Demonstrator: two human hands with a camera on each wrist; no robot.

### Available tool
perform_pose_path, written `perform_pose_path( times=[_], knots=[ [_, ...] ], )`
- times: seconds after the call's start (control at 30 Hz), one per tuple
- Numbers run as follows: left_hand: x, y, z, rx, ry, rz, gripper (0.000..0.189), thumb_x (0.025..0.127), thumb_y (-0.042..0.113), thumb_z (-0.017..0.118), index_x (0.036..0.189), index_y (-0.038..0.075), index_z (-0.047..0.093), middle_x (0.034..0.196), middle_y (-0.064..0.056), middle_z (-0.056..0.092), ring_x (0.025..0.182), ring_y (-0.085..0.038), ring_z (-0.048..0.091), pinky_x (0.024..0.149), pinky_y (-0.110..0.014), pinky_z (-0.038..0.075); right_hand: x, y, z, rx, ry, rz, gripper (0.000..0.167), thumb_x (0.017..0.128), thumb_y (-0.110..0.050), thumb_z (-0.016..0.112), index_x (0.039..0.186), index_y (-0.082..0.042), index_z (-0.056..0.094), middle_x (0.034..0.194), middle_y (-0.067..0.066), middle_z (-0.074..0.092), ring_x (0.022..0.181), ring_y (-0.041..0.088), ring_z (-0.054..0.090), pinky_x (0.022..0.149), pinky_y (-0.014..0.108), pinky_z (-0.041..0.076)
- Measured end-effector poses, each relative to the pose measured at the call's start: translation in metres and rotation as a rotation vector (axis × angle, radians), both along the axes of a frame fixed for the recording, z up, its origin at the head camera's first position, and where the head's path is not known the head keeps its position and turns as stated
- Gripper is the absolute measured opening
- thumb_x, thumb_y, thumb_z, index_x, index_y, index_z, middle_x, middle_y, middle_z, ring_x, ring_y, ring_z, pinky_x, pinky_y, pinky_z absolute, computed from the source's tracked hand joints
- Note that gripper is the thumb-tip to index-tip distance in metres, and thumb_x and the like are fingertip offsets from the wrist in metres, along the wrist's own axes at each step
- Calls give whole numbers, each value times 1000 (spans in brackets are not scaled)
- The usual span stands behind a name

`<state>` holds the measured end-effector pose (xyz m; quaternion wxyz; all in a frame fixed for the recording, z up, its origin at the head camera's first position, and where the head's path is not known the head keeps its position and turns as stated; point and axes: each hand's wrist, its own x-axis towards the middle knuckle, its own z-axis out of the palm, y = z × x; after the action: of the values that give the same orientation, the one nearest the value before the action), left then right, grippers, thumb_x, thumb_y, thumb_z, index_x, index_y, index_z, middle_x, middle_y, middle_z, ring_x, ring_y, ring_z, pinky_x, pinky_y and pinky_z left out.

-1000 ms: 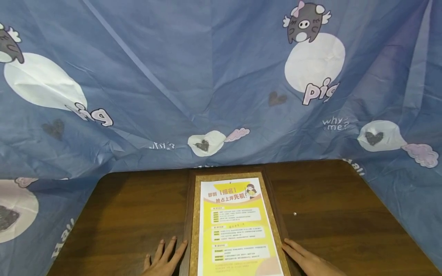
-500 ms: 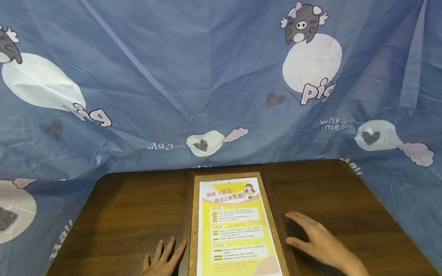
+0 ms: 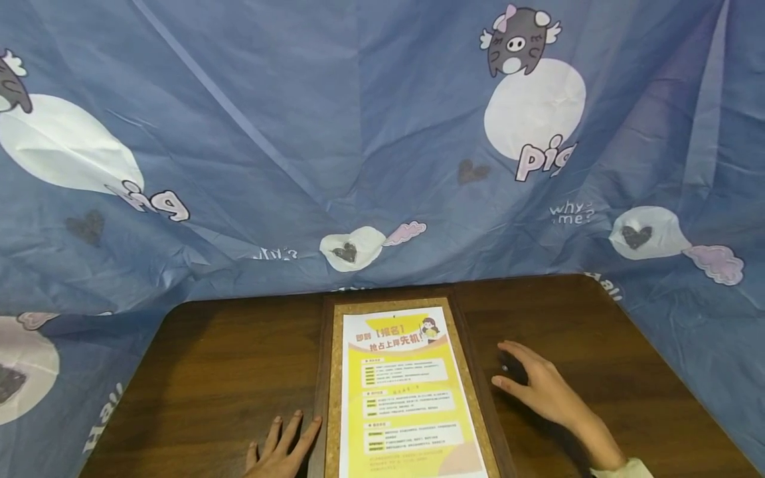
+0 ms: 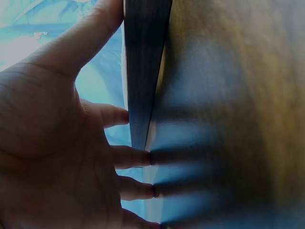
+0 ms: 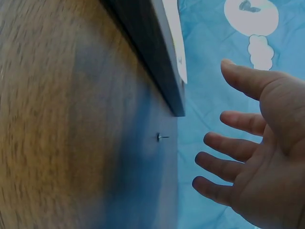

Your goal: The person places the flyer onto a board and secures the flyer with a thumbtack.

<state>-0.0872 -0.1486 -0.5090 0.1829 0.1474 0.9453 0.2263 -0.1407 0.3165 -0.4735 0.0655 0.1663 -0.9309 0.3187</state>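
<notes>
A dark-framed cork board [image 3: 336, 392] lies on the wooden table, with a yellow and white printed poster [image 3: 394, 392] on it. A small dark pin stands at the poster's top edge. My left hand [image 3: 279, 451] rests with spread fingers on the table at the board's left side; in the left wrist view its thumb touches the frame [image 4: 145, 62]. Over the table right of the board is my right hand [image 3: 540, 385], fingers apart and holding nothing. A thumbtack [image 5: 159, 137] lies point up on the table, just beside the right fingertips in the head view.
The brown wooden table [image 3: 239, 358] extends to both sides of the board. Behind it and around it hangs a blue cloth [image 3: 287, 133] printed with pigs, hearts and words.
My right hand has left the board's right edge and moved up and away over the table to the thumbtack, its thumb and fingers parting. The left hand has stayed in place.
</notes>
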Motion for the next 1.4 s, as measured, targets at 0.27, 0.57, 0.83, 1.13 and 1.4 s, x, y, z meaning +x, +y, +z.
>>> perform_pose_path(
  times=[0.27, 0.57, 0.83, 1.13, 1.4],
  knots=[
    [0, -2, 0, -9, 18, -31, 104, 79, 74, 64, 157, 19, 23, 158, -26, 23, 138, -60, 18, 87, -88, 14, -8, 4, -11, -19, -37, -27, 65, 92, -30, 73, 139, 6, 48, 141, 30, 47, 128, 51, 44, 98, 66, 39],
    [-1, -4, -1, -1, 30, -56, 105, 78, 72, 66, 157, 17, 22, 157, -28, 22, 137, -61, 19, 86, -88, 15, -11, 9, -21, -18, -98, -41, 67, 92, -32, 72, 140, 6, 47, 142, 31, 45, 130, 52, 42, 100, 66, 36],
    [-1, -5, 1, 8, 11, -66, 108, 77, 71, 68, 157, 16, 21, 157, -29, 21, 137, -61, 16, 87, -88, 14, -12, 13, -24, -21, -131, -36, 68, 92, -34, 72, 140, 7, 47, 143, 32, 44, 130, 53, 40, 100, 67, 36],
    [-3, -7, 1, 9, 3, -106, 113, 75, 69, 72, 157, 12, 18, 157, -31, 18, 137, -62, 15, 85, -89, 15, -12, 15, -24, 18, -112, -28, 65, 90, -34, 74, 137, 5, 52, 140, 33, 45, 128, 53, 42, 97, 67, 38],
    [-3, -7, 6, 23, -11, -131, 113, 77, 66, 72, 157, 10, 15, 156, -33, 16, 136, -64, 14, 85, -89, 15, -13, 18, -29, 17, -92, -30, 61, 88, -31, 77, 134, 4, 55, 140, 32, 45, 128, 54, 42, 96, 67, 39]
  ],
)
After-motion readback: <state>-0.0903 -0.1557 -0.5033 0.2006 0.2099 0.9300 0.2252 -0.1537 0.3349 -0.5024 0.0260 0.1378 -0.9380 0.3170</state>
